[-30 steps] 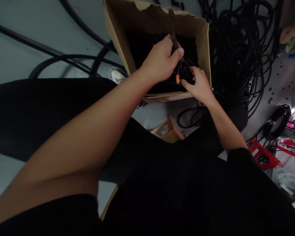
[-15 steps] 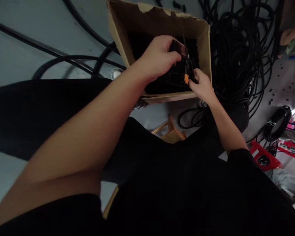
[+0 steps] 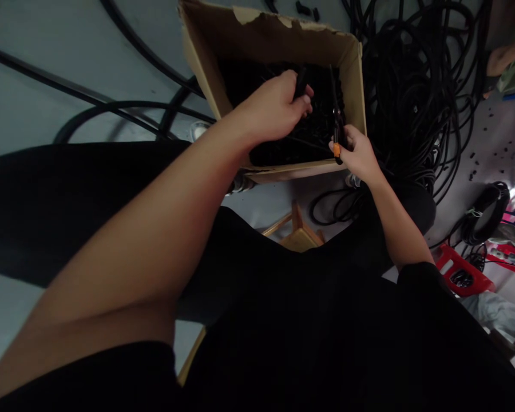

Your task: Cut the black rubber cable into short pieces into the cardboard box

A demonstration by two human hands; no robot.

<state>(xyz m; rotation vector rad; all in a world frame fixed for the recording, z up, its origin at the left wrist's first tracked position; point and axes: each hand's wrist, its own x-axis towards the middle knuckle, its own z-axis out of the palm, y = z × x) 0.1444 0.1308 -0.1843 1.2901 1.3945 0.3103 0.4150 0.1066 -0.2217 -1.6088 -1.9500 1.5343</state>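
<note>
An open cardboard box (image 3: 214,74) stands on the grey floor, filled with black parts and cables. My left hand (image 3: 272,109) reaches into it, fingers closed around a small black part (image 3: 301,86). My right hand (image 3: 357,153) sits at the box's near right corner, closed on a slim black tool with an orange tip (image 3: 337,129) that stands upright.
A large tangle of black cables (image 3: 412,86) lies right of the box. Thick black hoses (image 3: 111,106) cross the floor at left. A wooden stool (image 3: 298,232) shows below my lap. Red tools (image 3: 459,272) and another person's arm (image 3: 504,57) are at the right.
My left hand shifted slightly within the box, still gripping a black part. My right hand moved right and toward the box's near corner, bringing the orange-tipped tool upright.
</note>
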